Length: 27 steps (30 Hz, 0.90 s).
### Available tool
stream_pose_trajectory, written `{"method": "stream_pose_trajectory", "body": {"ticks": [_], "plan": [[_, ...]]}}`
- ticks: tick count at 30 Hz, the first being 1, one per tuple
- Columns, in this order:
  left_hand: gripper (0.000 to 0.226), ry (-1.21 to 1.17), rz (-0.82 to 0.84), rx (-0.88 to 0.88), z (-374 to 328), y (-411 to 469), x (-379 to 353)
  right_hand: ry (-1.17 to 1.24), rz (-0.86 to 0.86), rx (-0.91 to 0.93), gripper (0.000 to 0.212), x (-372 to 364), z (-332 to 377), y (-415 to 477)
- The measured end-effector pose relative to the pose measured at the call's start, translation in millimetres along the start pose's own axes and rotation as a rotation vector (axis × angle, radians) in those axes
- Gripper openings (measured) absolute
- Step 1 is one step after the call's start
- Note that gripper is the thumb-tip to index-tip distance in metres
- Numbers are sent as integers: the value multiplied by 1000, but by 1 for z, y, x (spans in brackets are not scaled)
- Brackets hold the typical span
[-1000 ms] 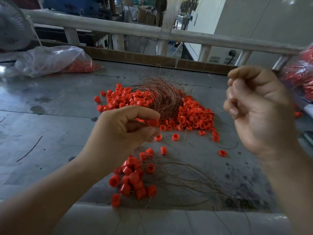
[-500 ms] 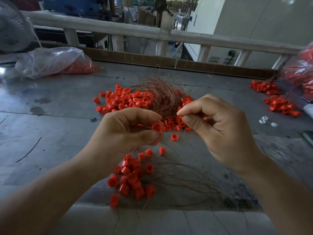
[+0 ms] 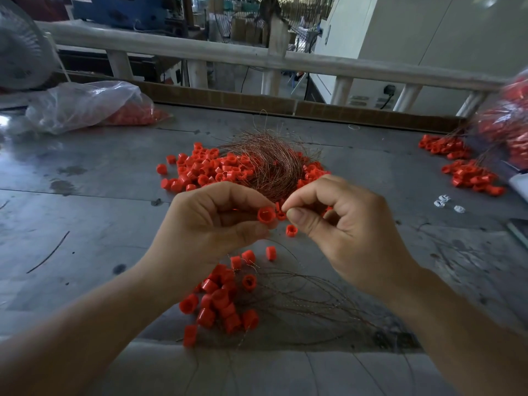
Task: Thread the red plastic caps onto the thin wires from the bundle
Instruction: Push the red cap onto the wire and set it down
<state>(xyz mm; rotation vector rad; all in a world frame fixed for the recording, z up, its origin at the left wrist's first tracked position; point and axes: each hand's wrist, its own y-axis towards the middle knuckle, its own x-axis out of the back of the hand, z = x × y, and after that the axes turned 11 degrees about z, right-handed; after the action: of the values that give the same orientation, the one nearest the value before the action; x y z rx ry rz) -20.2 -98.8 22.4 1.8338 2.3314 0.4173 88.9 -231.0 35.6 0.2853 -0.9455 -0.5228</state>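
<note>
Red plastic cap (image 3: 266, 215) held above the counter (image 3: 100, 167), pinched between thumb and forefinger of the left hand (image 3: 211, 224), open mouth facing the camera. Thin wire (image 3: 235, 209) shows as a fine reddish line inside the left palm, behind the cap. Right hand (image 3: 343, 227) curled, thumb and forefinger tips pinched together just beside the cap's mouth, apparently on that wire; the strand inside the pinch is too fine to see plainly

Wire bundle (image 3: 268, 164): coppery tangle lying on the counter beyond both hands, strands arcing upward. Loose caps (image 3: 205, 170) heaped against its left side, more spilling out on its right. A few single caps lie on the counter below the hands

Near pile of caps (image 3: 220, 301) close to the front edge, under the left wrist, with long thin strands (image 3: 300, 295) fanning from it toward the right forearm

Far right: further cap clusters (image 3: 468, 175) with wires, beside a clear bag of red parts (image 3: 511, 132), blurred. Small white pieces (image 3: 443, 200) near them. Far left: crumpled plastic bag (image 3: 85, 105) with red caps inside, and a fan (image 3: 20, 52) at the frame edge. Pale railing (image 3: 200, 52) runs behind the counter. One stray dark wire (image 3: 48, 252) lies alone at left
</note>
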Motion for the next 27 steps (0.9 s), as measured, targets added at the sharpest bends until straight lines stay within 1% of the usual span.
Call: {"method": "stream_pose_trajectory", "body": {"ticks": [4,11,16,20,24,27], "plan": [[27,-10,-21,-15,1,0,-1,19,42,-19,8,-6,2,-1],[26,46,-11,-34,0,-2,0,31,62,-36,8,-6,3,-2],[28,-18,6,-26,1,-1,3,37,56,-54,8,-5,2,-2],[31,-166,58,6,3,0,6,58,42,-79,10,-3,1,-2],[25,-190,80,4,1,0,6,57,45,-82,11,-3,1,-1],[26,-192,88,2,1,1,7,53,46,-79,10,-3,2,-1]]}}
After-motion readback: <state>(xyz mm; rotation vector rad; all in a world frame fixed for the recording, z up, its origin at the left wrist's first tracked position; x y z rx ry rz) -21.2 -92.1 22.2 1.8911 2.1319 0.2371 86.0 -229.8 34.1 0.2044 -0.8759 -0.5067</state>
